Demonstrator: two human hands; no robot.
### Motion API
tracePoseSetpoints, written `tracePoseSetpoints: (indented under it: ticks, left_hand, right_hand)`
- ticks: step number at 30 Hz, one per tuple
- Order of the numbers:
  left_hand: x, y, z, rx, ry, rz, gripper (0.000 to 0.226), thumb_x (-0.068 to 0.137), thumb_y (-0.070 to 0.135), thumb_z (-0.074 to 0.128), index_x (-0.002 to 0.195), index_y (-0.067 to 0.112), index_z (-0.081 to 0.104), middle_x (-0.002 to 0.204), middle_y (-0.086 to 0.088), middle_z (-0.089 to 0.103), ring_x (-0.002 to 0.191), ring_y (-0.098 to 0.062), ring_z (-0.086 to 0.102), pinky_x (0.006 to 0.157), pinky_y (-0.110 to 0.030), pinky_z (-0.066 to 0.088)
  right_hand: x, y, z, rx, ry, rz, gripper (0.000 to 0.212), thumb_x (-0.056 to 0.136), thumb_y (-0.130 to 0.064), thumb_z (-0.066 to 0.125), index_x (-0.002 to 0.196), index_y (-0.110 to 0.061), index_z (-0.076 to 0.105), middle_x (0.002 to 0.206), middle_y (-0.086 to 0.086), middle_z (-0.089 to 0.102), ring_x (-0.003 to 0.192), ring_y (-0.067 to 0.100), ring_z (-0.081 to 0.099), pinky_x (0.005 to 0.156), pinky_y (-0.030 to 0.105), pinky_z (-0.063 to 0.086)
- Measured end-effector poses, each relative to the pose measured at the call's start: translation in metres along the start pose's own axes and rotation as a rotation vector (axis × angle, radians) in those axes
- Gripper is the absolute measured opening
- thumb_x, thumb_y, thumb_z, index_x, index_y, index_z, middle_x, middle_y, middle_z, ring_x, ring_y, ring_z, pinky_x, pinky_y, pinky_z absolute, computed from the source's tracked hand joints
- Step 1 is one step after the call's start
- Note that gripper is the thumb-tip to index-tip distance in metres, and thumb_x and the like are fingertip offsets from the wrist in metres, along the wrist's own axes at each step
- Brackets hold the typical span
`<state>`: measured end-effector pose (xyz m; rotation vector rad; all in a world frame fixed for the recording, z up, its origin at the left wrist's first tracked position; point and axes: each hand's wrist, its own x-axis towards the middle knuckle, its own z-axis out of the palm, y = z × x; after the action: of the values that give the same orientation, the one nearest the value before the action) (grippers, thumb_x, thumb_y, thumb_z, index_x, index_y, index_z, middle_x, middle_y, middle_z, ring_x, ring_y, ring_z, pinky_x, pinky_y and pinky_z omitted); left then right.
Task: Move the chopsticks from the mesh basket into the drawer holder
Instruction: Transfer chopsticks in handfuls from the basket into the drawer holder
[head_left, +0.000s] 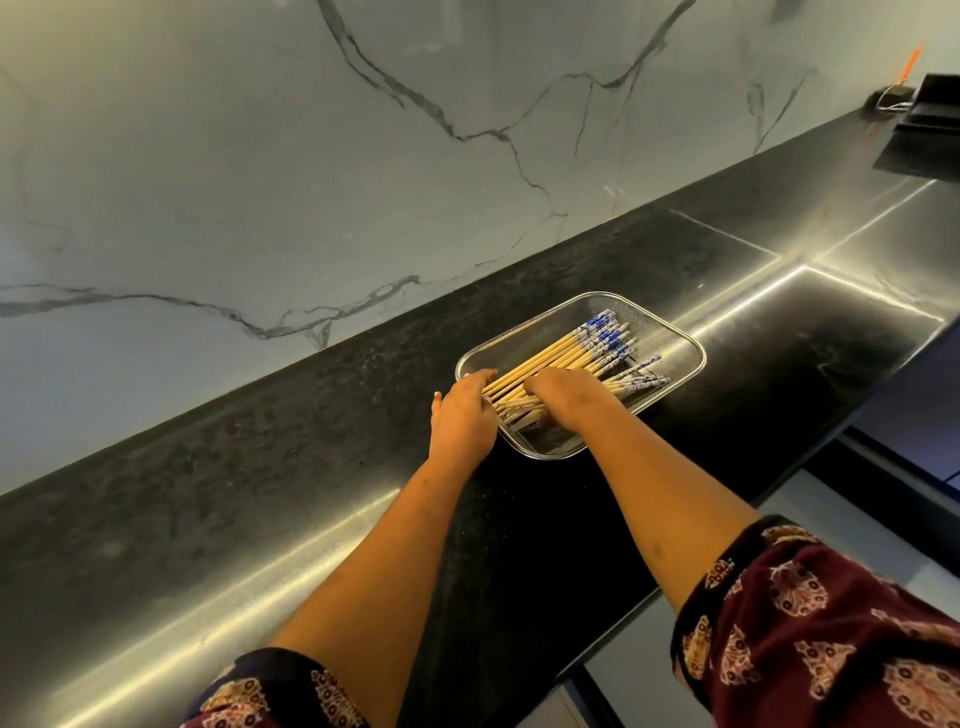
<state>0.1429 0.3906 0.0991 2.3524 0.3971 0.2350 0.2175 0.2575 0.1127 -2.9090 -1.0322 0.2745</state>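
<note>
Reaching forward together, both hands sit over the near end of a mesh basket (670, 332) on a dark counter (218, 467). The left hand (464, 415) rests at the basket's left corner, its fingers curled down onto the plain wooden ends of the chopsticks (571, 356). The right hand (563, 397) lies palm-down across the same bundle a little further along, its fingers bent over the sticks. Whether either hand has actually closed around the chopsticks or merely presses on them cannot be told, since the fingertips are hidden beneath the hands. Both forearms are bare, ending near the camera in dark red patterned sleeves (810, 634).

All the chopsticks lie inside the basket, roughly parallel, their pale wooden ends under the hands and their blue-and-white patterned ends pointing toward the far right corner. A few sticks lie apart from the main bundle, fanned toward the basket's right side.

The basket is a shallow rounded rectangle of fine metal mesh, set flat on the counter. The counter is black, speckled and glossy, with bright streaks of reflected light along its front edge and thin inlaid lines marking out a rectangular panel behind the basket. Behind it rises a pale marble wall (260, 156) with dark grey veins. At the far right end of the counter stand dark box-like objects (930, 104), too distant to identify. Pale flooring (810, 499) shows below the counter's edge.
</note>
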Motion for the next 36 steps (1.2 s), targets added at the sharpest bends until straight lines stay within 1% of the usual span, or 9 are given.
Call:
tracePoseSetpoints:
  ticks: [4, 8, 12, 16, 18, 21, 26, 30, 36]
  left_hand:
    - [-0.001, 0.001, 0.0, -0.107, 0.041, -0.062, 0.041, 0.094, 0.006, 0.038, 0.13, 0.022, 0.05, 0.136, -0.006, 0.052, 0.126, -0.025, 0.045, 0.115, -0.051, 0.019]
    - [-0.001, 0.005, -0.003, -0.232, 0.046, -0.087, 0.043, 0.091, 0.001, 0.041, 0.129, 0.019, 0.051, 0.132, -0.01, 0.054, 0.123, -0.026, 0.049, 0.11, -0.052, 0.03]
    - [-0.002, 0.018, -0.011, -0.408, -0.022, -0.097, 0.048, 0.091, 0.004, 0.048, 0.135, 0.019, 0.043, 0.142, -0.006, 0.044, 0.131, -0.023, 0.039, 0.111, -0.037, 0.029]
    - [-0.001, 0.038, -0.033, -0.61, -0.169, -0.035, 0.054, 0.092, 0.021, 0.054, 0.141, 0.021, 0.033, 0.143, -0.001, 0.041, 0.125, -0.013, 0.043, 0.099, -0.028, 0.036]
    - [-0.003, 0.046, -0.047, -0.652, -0.229, 0.03, 0.042, 0.093, 0.023, 0.052, 0.134, 0.019, 0.042, 0.126, 0.005, 0.054, 0.104, -0.001, 0.055, 0.089, -0.018, 0.043]
    - [-0.007, 0.052, -0.066, -0.628, -0.27, 0.079, 0.021, 0.095, 0.024, 0.047, 0.112, 0.017, 0.059, 0.099, -0.001, 0.065, 0.088, -0.012, 0.06, 0.083, -0.03, 0.045]
    - [-0.021, 0.034, -0.088, -0.692, -0.309, 0.082, 0.024, 0.093, 0.027, 0.05, 0.11, 0.015, 0.061, 0.11, -0.009, 0.066, 0.106, -0.023, 0.062, 0.095, -0.04, 0.048]
    - [-0.027, 0.005, -0.094, -0.627, -0.144, -0.017, 0.023, 0.091, 0.016, 0.054, 0.113, 0.01, 0.06, 0.102, -0.01, 0.067, 0.093, -0.024, 0.064, 0.087, -0.044, 0.051]
    - [-0.037, -0.036, -0.091, -0.628, -0.018, -0.092, 0.021, 0.091, 0.007, 0.052, 0.109, 0.01, 0.062, 0.099, -0.007, 0.067, 0.092, -0.017, 0.065, 0.081, -0.027, 0.053]
  right_hand:
    - [-0.001, 0.006, -0.009, 0.056, 0.085, -0.043, 0.02, 0.095, -0.017, 0.049, 0.11, -0.01, 0.06, 0.117, 0.013, 0.057, 0.1, 0.03, 0.059, 0.082, 0.037, 0.048]
    - [0.006, 0.006, -0.027, 0.024, 0.302, -0.092, 0.018, 0.094, -0.019, 0.051, 0.108, -0.014, 0.062, 0.105, 0.013, 0.058, 0.099, 0.029, 0.055, 0.078, 0.037, 0.047]
    - [0.015, -0.011, -0.058, 0.549, 0.431, -0.012, 0.022, 0.098, -0.025, 0.046, 0.108, -0.012, 0.06, 0.088, 0.006, 0.063, 0.076, 0.016, 0.06, 0.071, 0.031, 0.051]
    - [0.018, -0.036, -0.095, 1.162, 0.524, 0.012, 0.023, 0.097, -0.034, 0.046, 0.081, -0.02, 0.052, 0.065, -0.001, 0.053, 0.052, 0.008, 0.052, 0.054, 0.02, 0.049]
    - [0.017, -0.044, -0.11, 1.434, 0.537, 0.025, 0.023, 0.095, -0.036, 0.05, 0.081, -0.019, 0.052, 0.063, -0.003, 0.049, 0.045, 0.004, 0.045, 0.048, 0.018, 0.046]
    - [0.016, -0.058, -0.124, 1.734, 0.423, -0.038, 0.022, 0.091, -0.034, 0.058, 0.081, -0.016, 0.05, 0.059, -0.004, 0.047, 0.04, 0.002, 0.041, 0.042, 0.016, 0.043]
    - [0.017, -0.09, -0.115, 1.721, 0.39, -0.077, 0.015, 0.09, -0.031, 0.06, 0.086, -0.019, 0.053, 0.063, -0.003, 0.054, 0.041, 0.002, 0.046, 0.045, 0.018, 0.047]
    - [0.021, -0.119, -0.094, 1.662, 0.318, -0.068, 0.007, 0.092, -0.03, 0.057, 0.09, -0.023, 0.054, 0.07, 0.0, 0.063, 0.048, 0.005, 0.057, 0.051, 0.021, 0.053]
    - [0.023, -0.149, -0.061, 1.626, 0.223, -0.119, 0.014, 0.099, -0.028, 0.045, 0.096, -0.023, 0.058, 0.081, -0.002, 0.071, 0.069, 0.009, 0.067, 0.066, 0.022, 0.057]
